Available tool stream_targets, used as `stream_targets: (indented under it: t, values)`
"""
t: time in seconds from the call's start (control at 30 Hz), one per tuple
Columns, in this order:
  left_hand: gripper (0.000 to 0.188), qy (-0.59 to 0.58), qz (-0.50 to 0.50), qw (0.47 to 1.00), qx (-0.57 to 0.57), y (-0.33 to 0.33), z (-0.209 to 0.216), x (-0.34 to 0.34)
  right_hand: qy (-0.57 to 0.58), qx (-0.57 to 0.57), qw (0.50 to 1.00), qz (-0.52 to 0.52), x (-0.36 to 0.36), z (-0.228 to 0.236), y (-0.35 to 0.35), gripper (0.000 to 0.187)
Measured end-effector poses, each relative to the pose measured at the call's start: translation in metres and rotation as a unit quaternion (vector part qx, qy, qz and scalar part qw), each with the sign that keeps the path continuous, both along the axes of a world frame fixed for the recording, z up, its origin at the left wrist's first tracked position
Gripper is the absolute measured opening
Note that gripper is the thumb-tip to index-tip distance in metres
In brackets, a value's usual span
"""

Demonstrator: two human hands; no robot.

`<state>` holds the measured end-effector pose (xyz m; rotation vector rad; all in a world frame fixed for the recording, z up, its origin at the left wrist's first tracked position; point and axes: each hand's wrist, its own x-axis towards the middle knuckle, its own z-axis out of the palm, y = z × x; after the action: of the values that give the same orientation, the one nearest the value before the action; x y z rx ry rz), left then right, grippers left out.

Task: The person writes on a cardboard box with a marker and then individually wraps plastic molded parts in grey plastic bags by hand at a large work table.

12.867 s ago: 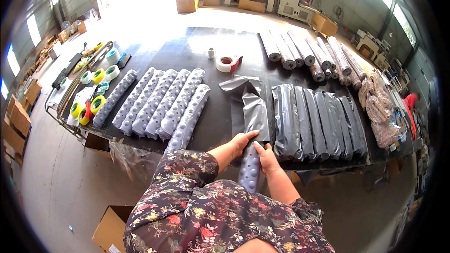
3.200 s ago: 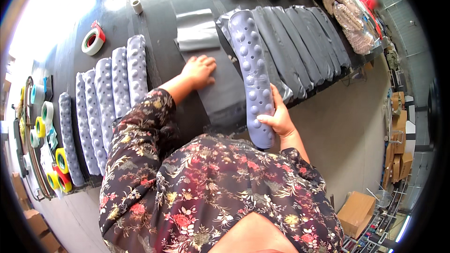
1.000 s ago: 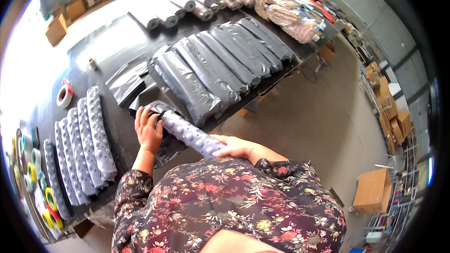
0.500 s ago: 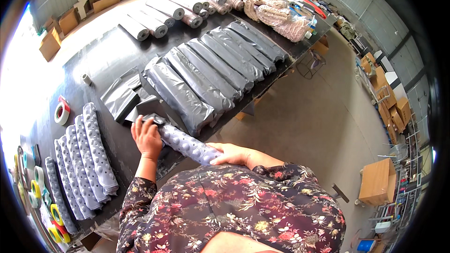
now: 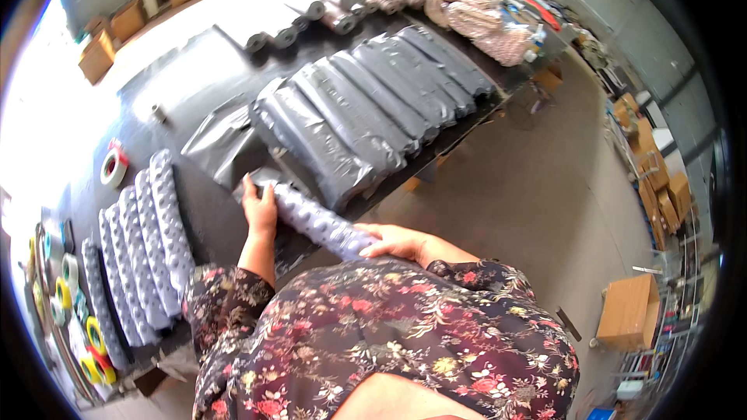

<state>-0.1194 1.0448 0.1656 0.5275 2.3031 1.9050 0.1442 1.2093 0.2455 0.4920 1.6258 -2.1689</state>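
A rolled, pale grey dotted mat (image 5: 323,224) slants over the table's near edge, its far end inside the mouth of a grey plastic bag (image 5: 226,144). My right hand (image 5: 401,243) is closed around the near end of the roll. At the far end my left hand (image 5: 261,208) grips the bag's edge beside the roll; its fingertips are partly hidden by the plastic. Several more dotted rolls (image 5: 165,210) lie side by side on the table to the left. Just beyond my hands rests a row of filled grey bags (image 5: 319,140).
Tape rolls (image 5: 114,167) lie on the black table (image 5: 210,210), more at its left end. Large rolls (image 5: 340,19) and a bundled pinkish textile pile (image 5: 490,27) occupy the far side. A cardboard box (image 5: 629,311) stands on the floor at right. A person in red is far back.
The roll's far end sits deeper in the bag's mouth, and the bag lies flatter and more spread out. My left hand has turned more upright along the roll. The whole view has shifted slightly.
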Motion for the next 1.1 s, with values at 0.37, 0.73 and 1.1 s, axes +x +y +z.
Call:
stream_targets:
  t: [0.37,0.73,1.1]
  values:
    - [0.08,0.019,-0.02,0.979,-0.2,-0.039,0.004,0.016,-0.015,-0.059,0.997,-0.039,-0.001,0.011,-0.013,0.08]
    - [0.071,0.038,-0.11,0.862,-0.493,-0.056,0.085,0.03,-0.037,0.504,0.851,0.145,-0.006,0.038,-0.037,0.091]
    - [0.011,0.429,-0.236,0.848,-0.202,-0.022,0.055,0.032,-0.027,0.452,0.888,0.085,0.002,0.02,-0.039,0.092]
